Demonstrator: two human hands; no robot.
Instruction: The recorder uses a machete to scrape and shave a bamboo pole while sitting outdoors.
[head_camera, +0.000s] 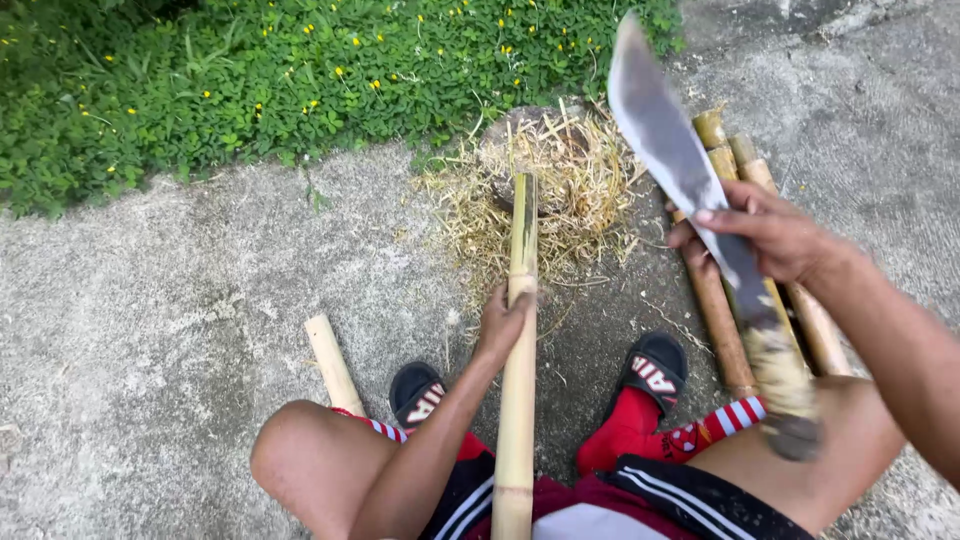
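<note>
Your left hand (503, 318) grips the bamboo pole (519, 370), which stands between your knees with its top over the straw (560, 190). Right of the pole, your right hand (765, 235) pinches a machete (680, 170) blade above the cut bamboo (735, 310). Plants (250, 80) lie beyond.

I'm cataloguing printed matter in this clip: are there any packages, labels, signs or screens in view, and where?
No packages, signs or screens.
Left sandal: black strap with white lettering, on the concrete by the left knee.
Right sandal: black strap, same white lettering, by the bamboo pieces.
Nothing printed shows on the bamboo pole in the left hand or the machete in the right hand.
</note>
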